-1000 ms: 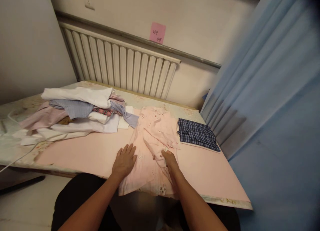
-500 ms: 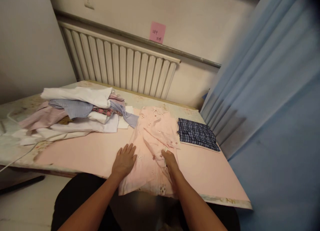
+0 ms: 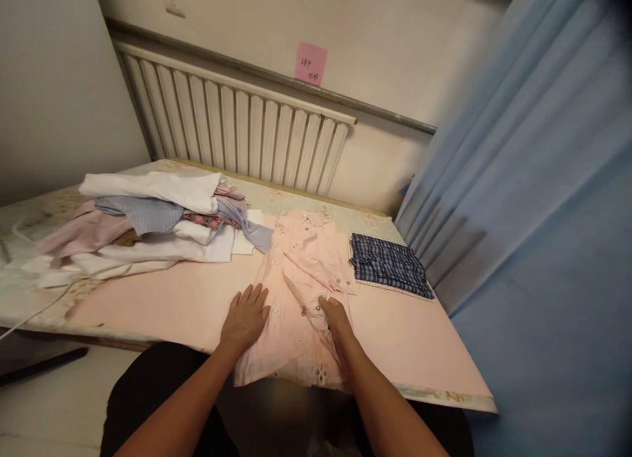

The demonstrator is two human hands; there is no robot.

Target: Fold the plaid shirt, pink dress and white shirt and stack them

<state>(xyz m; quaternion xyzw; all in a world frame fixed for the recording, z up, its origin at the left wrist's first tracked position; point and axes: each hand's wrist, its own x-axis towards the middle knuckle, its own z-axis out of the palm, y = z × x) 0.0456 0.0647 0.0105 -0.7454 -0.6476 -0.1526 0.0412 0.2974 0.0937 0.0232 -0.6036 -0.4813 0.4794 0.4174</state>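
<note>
A blue curtain (image 3: 533,213) is hanging down the right side, and a counter (image 3: 405,345) is stretching across in front of a white radiator (image 3: 241,121). On its left part a heap of clothes (image 3: 143,216) is lying, mixing white, mauve and blue pieces. A pink eyelet blouse (image 3: 296,299) is spreading over the middle of the counter, its hem overhanging the near edge. Just to its right, a dark plaid garment (image 3: 390,265) is lying folded. The left hand (image 3: 245,319) is resting flat on the blouse's left edge, its grip lying unclenched. The right hand (image 3: 338,317) is pinching the blouse, its grip closing on cloth; exactly which part is hard to make out. Above the radiator a pink handwritten note (image 3: 311,64) is showing.
</note>
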